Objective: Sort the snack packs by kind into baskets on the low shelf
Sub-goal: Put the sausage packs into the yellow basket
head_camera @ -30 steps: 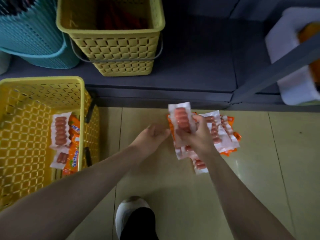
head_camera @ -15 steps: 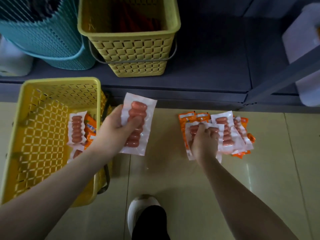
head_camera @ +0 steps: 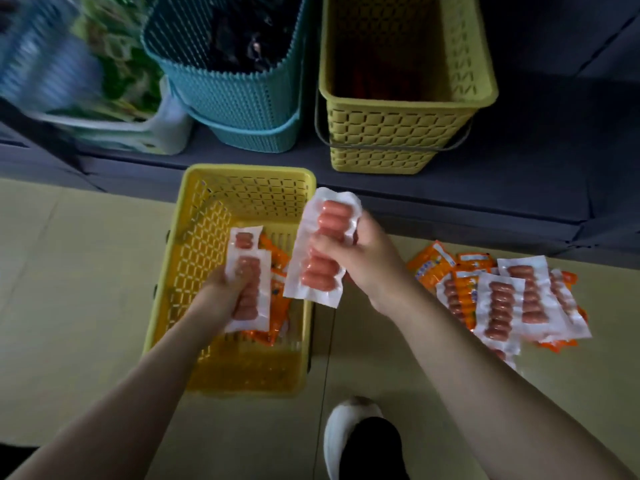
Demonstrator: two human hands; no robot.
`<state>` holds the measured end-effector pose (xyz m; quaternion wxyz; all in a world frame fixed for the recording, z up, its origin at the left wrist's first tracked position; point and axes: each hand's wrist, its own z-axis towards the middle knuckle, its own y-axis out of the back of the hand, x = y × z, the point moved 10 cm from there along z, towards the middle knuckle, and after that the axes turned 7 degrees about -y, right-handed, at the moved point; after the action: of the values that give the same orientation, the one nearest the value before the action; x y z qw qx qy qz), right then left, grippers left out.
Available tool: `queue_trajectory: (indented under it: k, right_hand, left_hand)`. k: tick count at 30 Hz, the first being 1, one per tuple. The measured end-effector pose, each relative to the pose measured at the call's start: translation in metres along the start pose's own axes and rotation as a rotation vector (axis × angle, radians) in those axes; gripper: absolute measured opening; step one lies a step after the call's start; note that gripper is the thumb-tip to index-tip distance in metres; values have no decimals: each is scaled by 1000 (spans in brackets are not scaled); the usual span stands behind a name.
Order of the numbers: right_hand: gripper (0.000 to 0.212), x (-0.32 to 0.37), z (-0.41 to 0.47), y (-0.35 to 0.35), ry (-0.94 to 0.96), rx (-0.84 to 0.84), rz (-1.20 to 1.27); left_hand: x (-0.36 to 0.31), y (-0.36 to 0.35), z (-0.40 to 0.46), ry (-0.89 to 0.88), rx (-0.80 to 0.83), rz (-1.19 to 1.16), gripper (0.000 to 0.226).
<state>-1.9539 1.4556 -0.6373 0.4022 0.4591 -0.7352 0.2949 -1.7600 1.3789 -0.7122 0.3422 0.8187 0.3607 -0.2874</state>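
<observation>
Sausage packs (head_camera: 320, 251) now fill both hands' fingers (the left (head_camera: 221, 299) over the floor basket (head_camera: 194, 258)).

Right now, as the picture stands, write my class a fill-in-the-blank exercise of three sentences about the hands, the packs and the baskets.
1. Each hand, the left hand and the right hand, grips one clear pack of small ____.
2. The bright yellow basket under the left hand stands on the ____, not on the shelf.
3. On the low shelf, left of the dull yellow basket, stands a ____ basket.

Missing words: sausages; floor; teal
</observation>
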Motion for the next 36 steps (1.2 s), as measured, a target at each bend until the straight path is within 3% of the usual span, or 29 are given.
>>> queue_trajectory:
  k: [4,6,10,15,18,20,23,26,29,31,35,36]
  right_hand:
    - [32,-3,17,-26,-51,-60,-305]
    - [25,-6,19,-24,1,-148,-453]
    - [13,-7,7,24,193,-462,-571]
    - [41,-106,20,124,-234,-565,-757]
    - [76,-153,23,163,-540,-496,-908]
    - [83,-171,27,174,-617,-427,-878]
    - [87,-178,34,175,-569,-397,-1019]
    - [77,-169,40,166,-423,-436,-1165]
    - [64,-163,39,149,-307,-439,-1288]
    - [50,-155,33,145,-199,-466,-1124]
    - [39,-138,10,168,-168,-486,45]
    - [39,-129,4,168,-114,-451,193]
  left_hand:
    - [29,11,2,116,-74,-37,34]
    - [3,18,1,-18,-123,-13,20]
    - [-61,18,-10,-325,-140,-23,20]
    - [-110,-39,-40,-565,105,50,21]
    - [-118,-79,-51,-631,214,179,21]
    - [-125,-99,-54,-697,239,289,23]
    - [-136,-115,-53,-744,232,347,23]
    - [-138,-138,-52,-734,276,386,23]
    - [-119,-170,-43,-596,369,426,26]
    - [-96,-189,-36,-426,409,384,28]
    - [-73,-215,-33,-239,399,261,9]
    - [-72,-222,-35,-222,408,206,10]
